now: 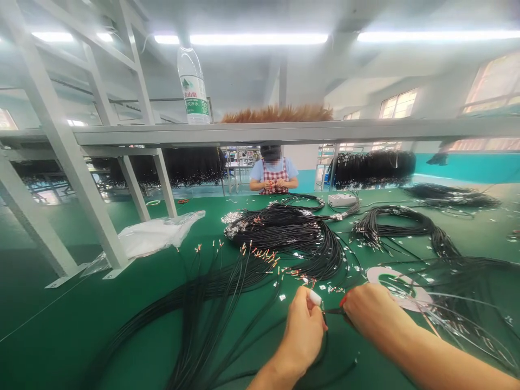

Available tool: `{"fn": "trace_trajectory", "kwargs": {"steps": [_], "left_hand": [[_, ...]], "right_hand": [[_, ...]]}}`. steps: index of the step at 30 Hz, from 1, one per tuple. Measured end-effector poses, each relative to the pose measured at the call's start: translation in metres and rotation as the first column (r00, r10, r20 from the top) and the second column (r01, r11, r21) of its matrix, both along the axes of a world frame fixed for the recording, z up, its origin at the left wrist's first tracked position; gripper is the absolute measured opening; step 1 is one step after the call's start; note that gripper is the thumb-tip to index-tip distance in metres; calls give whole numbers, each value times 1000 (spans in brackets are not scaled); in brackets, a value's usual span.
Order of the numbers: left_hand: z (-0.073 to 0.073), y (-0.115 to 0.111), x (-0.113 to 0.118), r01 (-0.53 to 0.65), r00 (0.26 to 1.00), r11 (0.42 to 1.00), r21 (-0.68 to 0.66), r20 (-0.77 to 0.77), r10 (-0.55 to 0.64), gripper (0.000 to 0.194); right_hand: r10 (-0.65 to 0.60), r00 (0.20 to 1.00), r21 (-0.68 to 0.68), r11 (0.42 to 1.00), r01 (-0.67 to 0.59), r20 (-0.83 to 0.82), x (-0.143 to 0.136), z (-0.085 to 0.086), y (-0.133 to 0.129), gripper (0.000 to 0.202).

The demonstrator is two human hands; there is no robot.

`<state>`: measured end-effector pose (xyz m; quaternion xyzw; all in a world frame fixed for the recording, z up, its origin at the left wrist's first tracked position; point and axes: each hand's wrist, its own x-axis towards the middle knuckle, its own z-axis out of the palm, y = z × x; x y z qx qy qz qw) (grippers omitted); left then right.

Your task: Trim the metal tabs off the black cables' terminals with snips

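Observation:
My left hand is closed in a pinch on the end of a black cable, which hangs down below the fingers. A white cover sits on one fingertip of that hand. My right hand is closed round a red-handled tool whose dark, narrow tip points left and meets the cable end at my left fingers. Whether the tool is scissors or pliers I cannot tell. Loose black cables with bare coppery ends fan out left of my hands. White scraps lie scattered around.
A large coiled cable bundle lies ahead, with another bundle to its right. Beside my right hand is a white tape roll. A metal rack and plastic bag stand left. A co-worker sits opposite.

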<state>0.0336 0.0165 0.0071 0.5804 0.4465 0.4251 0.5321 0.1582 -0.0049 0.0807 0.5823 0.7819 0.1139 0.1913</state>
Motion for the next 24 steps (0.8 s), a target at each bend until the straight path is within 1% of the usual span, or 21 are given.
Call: {"fn": "trace_trajectory", "kwargs": {"steps": [4, 9, 11, 12, 14, 16, 18, 21, 24], "left_hand": [[4, -1, -1, -11, 1000, 1000, -14, -6, 11, 18], [4, 3, -4, -27, 999, 998, -51, 25, 29, 13], [3, 5, -6, -18, 1000, 999, -31, -11, 17, 8], [3, 5, -8, -12, 998, 1000, 3, -63, 12, 7], [3, 4, -10, -3, 982, 995, 98, -189, 22, 12], [4, 2, -11, 16, 959, 988, 156, -283, 30, 13], [3, -1, -11, 57, 949, 988, 143, -314, -10, 17], [1, -5, -9, 151, 936, 985, 79, -333, -117, 16], [-3, -6, -6, 206, 926, 978, 44, -332, -180, 15]], "right_hand": [[-23, 1000, 2, 1000, 23, -20, 3, -5, 0, 28], [-99, 989, 42, 994, 104, -113, 13, 0, -1, 22], [-144, 973, 65, 985, 158, -182, 20, 0, -1, 22], [-173, 959, 75, 978, 194, -224, 24, -2, -1, 28], [-241, 916, 80, 957, 280, -321, 32, -8, 1, 39], [-287, 856, 58, 938, 343, -429, 40, -20, 3, 39], [-293, 792, 21, 933, 359, -536, 46, -33, 4, 34], [-288, 700, -35, 935, 353, -654, 50, -50, 2, 40], [-282, 662, -57, 939, 339, -694, 52, -60, -3, 47]]}}
